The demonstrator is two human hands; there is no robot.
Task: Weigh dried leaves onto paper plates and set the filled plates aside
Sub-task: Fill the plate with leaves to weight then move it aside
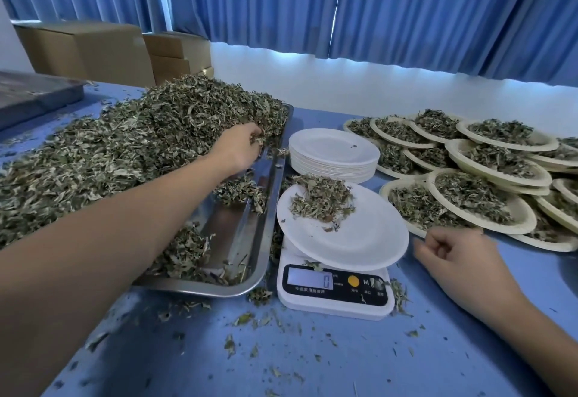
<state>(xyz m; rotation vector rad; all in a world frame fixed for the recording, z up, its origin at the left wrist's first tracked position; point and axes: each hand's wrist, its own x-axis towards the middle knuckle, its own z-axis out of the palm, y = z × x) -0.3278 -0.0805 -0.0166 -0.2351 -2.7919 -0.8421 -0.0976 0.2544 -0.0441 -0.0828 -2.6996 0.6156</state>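
Dried leaves (pixel 322 199) are lying in a small heap on the plate (pixel 359 240), which is sitting on the scale (pixel 334 287) and overhanging its right edge. Left of the scale, the left hand (pixel 237 146) is digging into the pile (pixel 125 146) heaped on the tray (pixel 266 209), its fingers curling round some leaves. Right of the scale, the right hand (pixel 459 256) is resting on the table (pixel 312 349), fingers loosely curled, holding nothing. Behind the scale a stack (pixel 334 152) of bare plates is standing, and filled plates (pixel 469 177) are overlapping to the right of it.
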